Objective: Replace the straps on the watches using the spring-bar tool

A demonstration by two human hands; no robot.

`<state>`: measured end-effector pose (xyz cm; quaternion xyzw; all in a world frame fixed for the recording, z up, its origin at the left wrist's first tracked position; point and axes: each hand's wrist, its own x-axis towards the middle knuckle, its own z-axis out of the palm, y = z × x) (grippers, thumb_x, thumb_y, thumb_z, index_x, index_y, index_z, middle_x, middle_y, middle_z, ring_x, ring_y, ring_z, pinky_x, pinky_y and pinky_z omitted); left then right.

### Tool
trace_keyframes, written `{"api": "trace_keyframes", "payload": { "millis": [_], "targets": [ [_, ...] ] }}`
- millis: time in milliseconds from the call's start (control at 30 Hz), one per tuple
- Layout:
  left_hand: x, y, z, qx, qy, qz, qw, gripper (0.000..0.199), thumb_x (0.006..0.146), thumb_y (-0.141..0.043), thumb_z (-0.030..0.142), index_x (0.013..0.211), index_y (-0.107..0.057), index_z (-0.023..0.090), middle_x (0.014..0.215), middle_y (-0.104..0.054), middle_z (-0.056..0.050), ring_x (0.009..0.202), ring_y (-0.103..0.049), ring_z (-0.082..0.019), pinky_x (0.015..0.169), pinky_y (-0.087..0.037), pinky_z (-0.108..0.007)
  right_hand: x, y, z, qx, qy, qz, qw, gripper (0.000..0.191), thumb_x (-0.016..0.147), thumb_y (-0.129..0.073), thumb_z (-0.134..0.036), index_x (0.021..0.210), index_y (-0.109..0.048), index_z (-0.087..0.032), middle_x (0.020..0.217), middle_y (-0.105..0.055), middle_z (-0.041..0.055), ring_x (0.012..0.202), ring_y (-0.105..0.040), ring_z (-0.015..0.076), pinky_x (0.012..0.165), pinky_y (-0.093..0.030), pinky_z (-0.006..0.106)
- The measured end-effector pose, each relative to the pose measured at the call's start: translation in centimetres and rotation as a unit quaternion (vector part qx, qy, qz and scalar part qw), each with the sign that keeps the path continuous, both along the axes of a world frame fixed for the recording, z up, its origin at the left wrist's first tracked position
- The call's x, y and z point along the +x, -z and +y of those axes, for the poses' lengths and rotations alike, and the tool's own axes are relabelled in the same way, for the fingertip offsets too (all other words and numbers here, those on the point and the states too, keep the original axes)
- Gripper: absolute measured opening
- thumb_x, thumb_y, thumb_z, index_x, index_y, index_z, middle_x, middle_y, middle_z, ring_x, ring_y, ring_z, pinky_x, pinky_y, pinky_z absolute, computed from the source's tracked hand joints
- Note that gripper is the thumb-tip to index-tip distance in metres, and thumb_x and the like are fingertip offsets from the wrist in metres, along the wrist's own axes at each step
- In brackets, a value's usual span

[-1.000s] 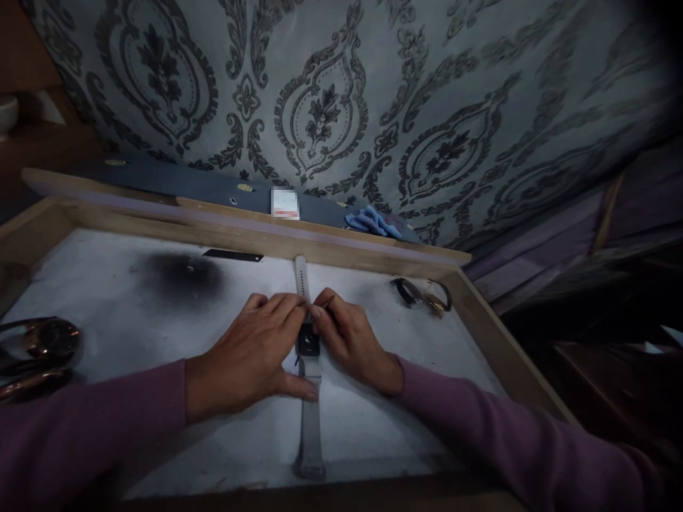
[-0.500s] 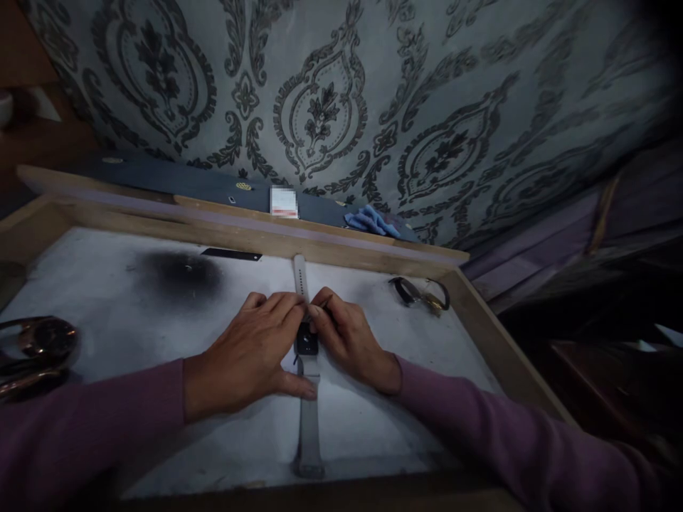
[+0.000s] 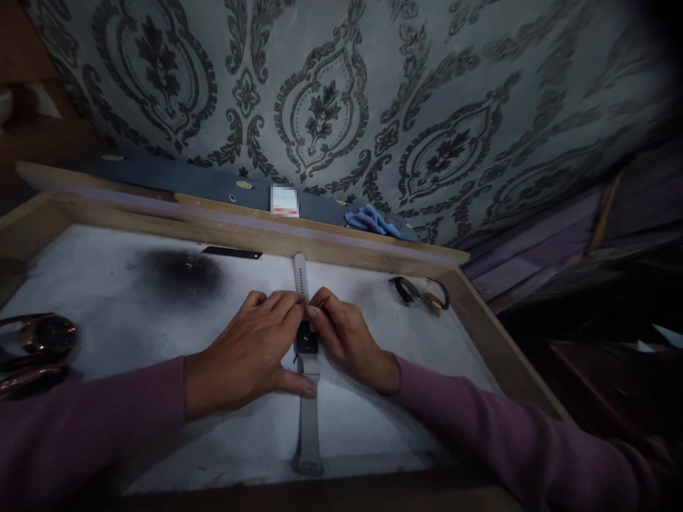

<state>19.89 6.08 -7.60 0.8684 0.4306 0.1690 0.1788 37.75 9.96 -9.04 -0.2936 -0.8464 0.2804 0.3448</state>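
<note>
A smartwatch [image 3: 306, 337] with a dark square face lies in the middle of the white surface, its light grey strap [image 3: 308, 430] stretched out straight both ways. My left hand [image 3: 250, 355] holds it down: the fingertips press by the top of the case and the thumb rests across the lower strap. At the joint between case and upper strap [image 3: 300, 273], my right hand [image 3: 349, 334] is closed in a pinch. Something thin seems to be between its thumb and forefinger, too small to make out. The fingertips hide the joint itself.
Wooden edges [image 3: 373, 249] frame the white work surface [image 3: 368, 423]. A black blade [image 3: 232, 252] lies at the back. Several wristwatches [image 3: 50, 334] sit at the left, more [image 3: 421, 293] at the right. A blue cloth [image 3: 372, 220] and a small white box [image 3: 284, 200] are beyond the rear edge.
</note>
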Motion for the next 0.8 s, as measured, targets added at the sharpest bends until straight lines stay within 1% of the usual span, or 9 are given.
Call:
{"api": "trace_keyframes", "payload": {
  "millis": [167,333,500,600,800],
  "targets": [
    [0.05,-0.22,-0.03,-0.002,0.003,0.005,1.0,0.062,0.067,-0.076,0.06,0.105,-0.052,0.017,0.116,-0.059,-0.01,0.111,-0.053,-0.032,0.09,-0.039,-0.045,0.05,-0.04,-0.02,-0.009,0.008,0.002,1.0,0.014,0.098,-0.042,-0.021,0.084,-0.045,-0.02,0.063,-0.047,-0.0043,0.051,-0.046,0.0097,0.051,-0.039,0.021],
    [0.04,-0.05,0.03,0.002,0.002,0.004,1.0,0.064,0.067,-0.075,0.062,0.106,-0.052,0.017,0.116,-0.058,-0.01,0.11,-0.054,-0.032,0.09,-0.039,-0.045,0.13,-0.04,0.01,-0.01,0.008,0.008,1.0,0.016,0.098,-0.042,-0.022,0.083,-0.045,-0.02,0.064,-0.047,-0.004,0.052,-0.046,0.0097,0.051,-0.038,0.021],
    [0.03,0.08,0.0,0.008,0.002,0.002,1.0,0.061,0.07,-0.073,0.062,0.106,-0.052,0.017,0.117,-0.058,-0.01,0.11,-0.053,-0.031,0.09,-0.039,-0.045,0.12,0.03,0.06,-0.017,0.006,0.014,1.0,0.017,0.099,-0.042,-0.024,0.082,-0.046,-0.02,0.064,-0.048,-0.0036,0.052,-0.046,0.0094,0.051,-0.039,0.02],
    [0.06,-0.06,-0.01,0.005,-0.001,0.002,1.0,0.061,0.069,-0.075,0.061,0.105,-0.052,0.017,0.115,-0.058,-0.01,0.111,-0.053,-0.032,0.09,-0.039,-0.045,0.04,-0.03,0.02,-0.022,0.006,0.015,1.0,0.018,0.099,-0.042,-0.025,0.082,-0.046,-0.02,0.063,-0.049,-0.0036,0.052,-0.047,0.0096,0.051,-0.04,0.02],
    [0.1,-0.27,-0.03,0.005,0.001,0.016,1.0,0.062,0.068,-0.075,0.061,0.105,-0.052,0.017,0.116,-0.058,-0.01,0.11,-0.053,-0.032,0.09,-0.039,-0.044,0.0,-0.11,0.0,-0.01,0.006,0.009,1.0,0.019,0.099,-0.041,-0.025,0.082,-0.045,-0.02,0.063,-0.049,-0.0037,0.052,-0.047,0.0095,0.051,-0.04,0.02]
  ]
}}
